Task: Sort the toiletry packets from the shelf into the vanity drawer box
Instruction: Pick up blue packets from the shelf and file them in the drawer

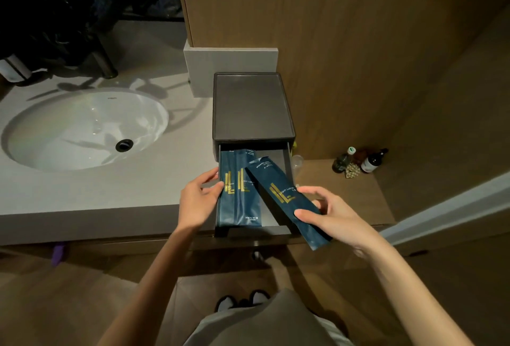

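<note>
A dark grey drawer box [251,105] stands on the vanity counter with its drawer [271,217] pulled out toward me. Two dark blue toiletry packets with gold lettering [238,202] lie side by side in the drawer's left part. My left hand [197,202] rests at the drawer's left edge, fingertips touching the leftmost packet. My right hand [331,216] holds a third blue packet [287,199] by its near end, tilted diagonally over the drawer's right side.
A white sink basin [82,130] is set in the grey counter [69,196] to the left. A lower wooden shelf [345,193] on the right carries small bottles [358,162] and a clear glass [297,162]. A wood panel wall rises behind the box.
</note>
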Available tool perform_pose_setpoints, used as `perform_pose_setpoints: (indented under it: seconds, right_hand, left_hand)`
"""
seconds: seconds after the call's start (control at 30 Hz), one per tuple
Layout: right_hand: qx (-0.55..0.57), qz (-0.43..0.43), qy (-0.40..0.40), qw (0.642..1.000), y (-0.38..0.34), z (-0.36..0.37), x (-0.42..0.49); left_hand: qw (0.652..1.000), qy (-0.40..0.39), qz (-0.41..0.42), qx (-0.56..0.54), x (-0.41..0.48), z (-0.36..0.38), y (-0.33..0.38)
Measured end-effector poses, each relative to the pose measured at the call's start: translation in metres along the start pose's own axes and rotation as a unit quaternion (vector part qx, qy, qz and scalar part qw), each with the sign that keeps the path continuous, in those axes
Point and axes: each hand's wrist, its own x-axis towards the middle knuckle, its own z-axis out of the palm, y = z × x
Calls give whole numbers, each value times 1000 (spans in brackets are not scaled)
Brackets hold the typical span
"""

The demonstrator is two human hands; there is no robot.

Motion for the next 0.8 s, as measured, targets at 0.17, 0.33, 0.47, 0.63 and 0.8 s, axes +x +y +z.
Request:
perform_pose_setpoints:
  seconds: [0.17, 0.33, 0.47, 0.63, 0.8]
  right_hand:
    - [-12, -11, 67, 998, 1, 21, 43]
    - [-60, -44, 134, 988, -4, 51, 72]
    - [-91, -46, 123, 987, -1, 73, 81]
    - [-103, -17, 110, 988, 3, 80, 88]
    - [-71, -16, 82, 994, 3, 84, 88]
  left_hand:
    - [1000, 5, 2, 4, 3, 2, -4]
    - [1000, -7, 0, 6, 3, -1, -5]
    - [1000, -13, -2, 3, 2, -2, -1]
    - [1000, -19, 4, 9, 3, -4, -2]
    - [999, -17, 16, 22, 3, -6, -4]
